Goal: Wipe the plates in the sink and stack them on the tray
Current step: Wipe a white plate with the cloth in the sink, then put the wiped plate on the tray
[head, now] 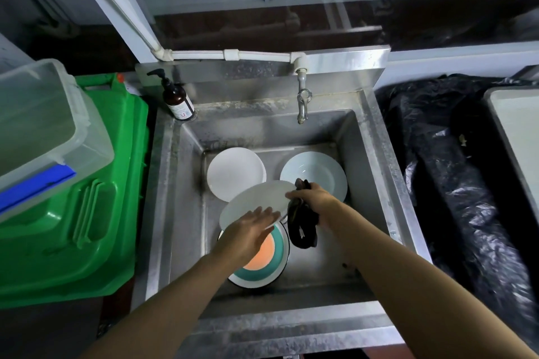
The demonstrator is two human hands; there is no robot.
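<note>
Steel sink point(180, 183) holds plates between green bin point(102, 198) and black bag point(455, 183).

steel backsplash point(335, 67) behind the basin, white pipe point(204, 54) along its top edge feeding a tap point(303, 102). green bin point(87, 198) at left with clear tub point(43, 114) on top. black bag point(455, 169) at right. dim light.

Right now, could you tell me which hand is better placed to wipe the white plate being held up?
The right hand: it already grips the dark cloth at the plate rim, while the left hand lies flat against the plate, steadying it.
</note>
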